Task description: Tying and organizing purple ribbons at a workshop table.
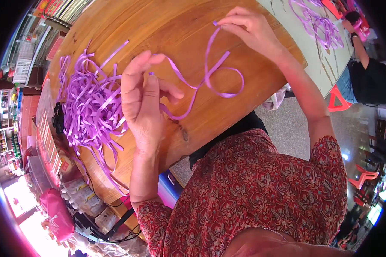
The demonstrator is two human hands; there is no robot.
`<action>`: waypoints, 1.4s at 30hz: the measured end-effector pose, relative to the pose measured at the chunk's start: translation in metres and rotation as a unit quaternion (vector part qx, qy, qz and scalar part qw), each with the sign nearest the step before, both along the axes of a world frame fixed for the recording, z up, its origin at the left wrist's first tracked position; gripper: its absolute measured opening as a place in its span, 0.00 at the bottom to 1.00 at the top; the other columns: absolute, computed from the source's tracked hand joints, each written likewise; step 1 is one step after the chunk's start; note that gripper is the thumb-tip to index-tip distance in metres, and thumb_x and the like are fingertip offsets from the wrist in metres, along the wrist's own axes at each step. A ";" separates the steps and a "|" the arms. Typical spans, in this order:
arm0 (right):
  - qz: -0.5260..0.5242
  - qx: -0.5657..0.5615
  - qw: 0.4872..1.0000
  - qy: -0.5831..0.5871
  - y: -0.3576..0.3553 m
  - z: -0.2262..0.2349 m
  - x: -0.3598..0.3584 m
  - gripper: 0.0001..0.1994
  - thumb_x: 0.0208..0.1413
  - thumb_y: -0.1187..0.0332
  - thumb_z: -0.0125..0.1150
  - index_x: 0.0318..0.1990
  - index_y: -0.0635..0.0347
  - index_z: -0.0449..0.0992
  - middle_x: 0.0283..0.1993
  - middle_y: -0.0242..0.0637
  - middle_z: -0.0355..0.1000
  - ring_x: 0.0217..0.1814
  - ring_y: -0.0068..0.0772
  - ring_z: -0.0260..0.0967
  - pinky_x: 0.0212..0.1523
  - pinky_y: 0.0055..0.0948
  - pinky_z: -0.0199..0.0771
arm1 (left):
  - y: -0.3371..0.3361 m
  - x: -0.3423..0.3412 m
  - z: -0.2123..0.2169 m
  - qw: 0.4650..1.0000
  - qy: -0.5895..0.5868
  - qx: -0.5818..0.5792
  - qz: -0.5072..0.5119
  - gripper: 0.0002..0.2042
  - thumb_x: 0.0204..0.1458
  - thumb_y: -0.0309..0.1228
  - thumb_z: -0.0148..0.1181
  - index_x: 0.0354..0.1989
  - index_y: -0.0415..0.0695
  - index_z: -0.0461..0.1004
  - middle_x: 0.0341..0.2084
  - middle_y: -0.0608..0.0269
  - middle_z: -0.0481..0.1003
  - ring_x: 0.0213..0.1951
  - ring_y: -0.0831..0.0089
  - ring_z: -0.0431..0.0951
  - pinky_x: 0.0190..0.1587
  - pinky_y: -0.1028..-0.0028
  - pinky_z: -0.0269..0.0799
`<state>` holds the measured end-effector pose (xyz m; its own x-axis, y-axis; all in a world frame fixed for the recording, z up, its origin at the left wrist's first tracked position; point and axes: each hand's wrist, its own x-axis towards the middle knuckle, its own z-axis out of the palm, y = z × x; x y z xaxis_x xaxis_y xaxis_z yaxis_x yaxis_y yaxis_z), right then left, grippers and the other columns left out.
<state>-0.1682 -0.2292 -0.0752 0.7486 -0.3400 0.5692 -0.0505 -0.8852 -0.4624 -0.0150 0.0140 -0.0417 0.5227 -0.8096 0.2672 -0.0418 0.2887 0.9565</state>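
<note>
My left hand [143,96] is raised over the wooden table, thumb up and fingers loosely curled. A thin purple ribbon [185,80] runs in among its fingers, and a bit of purple shows by the thumb tip; how it is gripped is partly hidden. Farther right, my right hand [255,34] pinches one ribbon end between thumb and fingertips. Between the hands the ribbon curves in a loose loop, crossing a strand with a free end. Left of my left hand lies a large tangled heap of purple ribbons [92,109], some trailing toward the near table edge.
The round-edged wooden table [176,25] adjoins a pale marbled table [302,55] bearing more purple ribbon [324,30]. Another person's arm [361,49] reaches there. A red stool [339,100] stands below. At lower left are a pink bag [58,214], cables and plastic packages.
</note>
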 end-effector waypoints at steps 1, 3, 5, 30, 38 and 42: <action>-0.007 -0.018 0.999 0.033 -0.016 -0.012 0.002 0.08 0.53 0.69 0.60 0.39 0.60 0.78 0.33 0.35 0.72 0.32 0.30 0.70 0.33 0.24 0.68 | 0.001 -0.001 0.003 1.000 -0.001 -0.002 0.004 0.18 0.58 0.18 0.38 0.57 0.41 0.60 0.48 0.57 0.69 0.23 0.76 0.74 0.27 0.80 0.70; -0.003 -0.034 0.997 0.065 -0.021 -0.016 0.009 0.09 0.54 0.68 0.59 0.40 0.60 0.78 0.33 0.35 0.72 0.32 0.29 0.69 0.33 0.23 0.67 | 0.003 -0.005 0.004 0.997 0.032 -0.047 -0.042 0.21 0.58 0.18 0.38 0.61 0.40 0.52 0.53 0.51 0.65 0.27 0.70 0.78 0.28 0.78 0.72; -0.034 0.014 0.993 0.110 -0.014 -0.006 0.013 0.10 0.53 0.67 0.61 0.41 0.60 0.78 0.32 0.34 0.71 0.33 0.28 0.69 0.33 0.23 0.67 | 0.007 -0.004 0.001 0.996 0.028 -0.062 -0.049 0.24 0.58 0.20 0.42 0.64 0.41 0.50 0.55 0.46 0.62 0.29 0.67 0.77 0.31 0.76 0.73; 0.081 0.004 0.991 0.106 -0.016 -0.023 0.071 0.07 0.50 0.66 0.60 0.36 0.55 0.77 0.33 0.37 0.70 0.36 0.39 0.70 0.38 0.33 0.70 | 0.002 -0.001 -0.011 0.980 -0.152 -0.104 -0.077 0.28 0.58 0.18 0.42 0.66 0.40 0.41 0.46 0.45 0.69 0.39 0.60 0.79 0.47 0.69 0.71; 0.200 0.379 0.903 0.011 0.022 0.014 0.058 0.10 0.54 0.74 0.59 0.44 0.63 0.76 0.41 0.33 0.75 0.44 0.21 0.72 0.46 0.22 0.73 | 0.002 0.011 -0.018 0.991 0.129 0.019 0.028 0.14 0.57 0.21 0.49 0.53 0.39 0.65 0.36 0.63 0.71 0.20 0.84 0.65 0.24 0.85 0.61; 0.256 0.319 0.911 -0.045 0.058 0.027 0.053 0.15 0.51 0.80 0.59 0.48 0.68 0.72 0.44 0.40 0.73 0.46 0.30 0.73 0.46 0.24 0.75 | 0.001 0.004 -0.018 0.977 0.213 0.022 0.010 0.12 0.56 0.23 0.53 0.49 0.39 0.70 0.31 0.68 0.71 0.19 0.86 0.60 0.21 0.86 0.55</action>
